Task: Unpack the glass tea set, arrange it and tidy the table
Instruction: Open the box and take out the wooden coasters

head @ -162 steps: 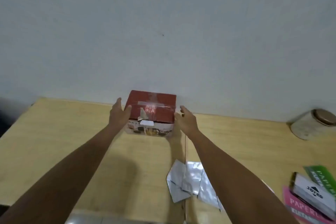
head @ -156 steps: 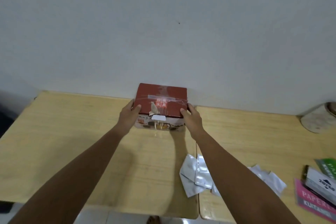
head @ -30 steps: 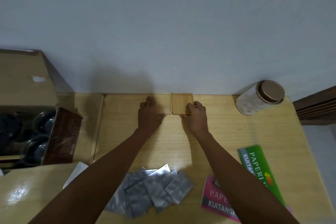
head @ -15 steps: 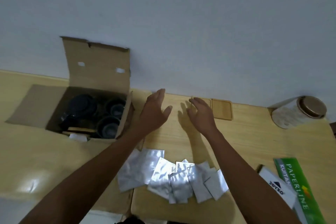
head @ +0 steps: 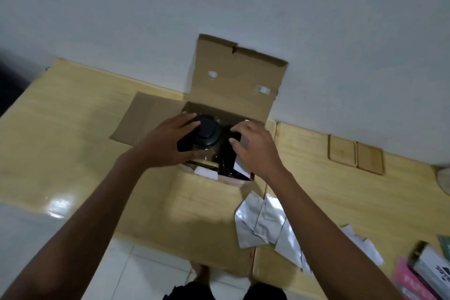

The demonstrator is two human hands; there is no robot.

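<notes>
An open cardboard box stands against the wall with its lid up and a side flap lying flat to the left. Inside sits a glass teapot with a round black lid. My left hand wraps around the teapot's left side. My right hand reaches into the right half of the box, fingers curled over the dark inner contents and a white card; what it touches is hidden. Two square wooden coasters lie side by side at the wall on the right.
Several silver foil sachets lie scattered near the front edge of the wooden table. Paper packs and a pink booklet sit at the lower right corner. A pale jar shows at the right edge.
Both hands left the coasters and moved left into the open box. My left hand now grips the teapot. The view swung left with them.
</notes>
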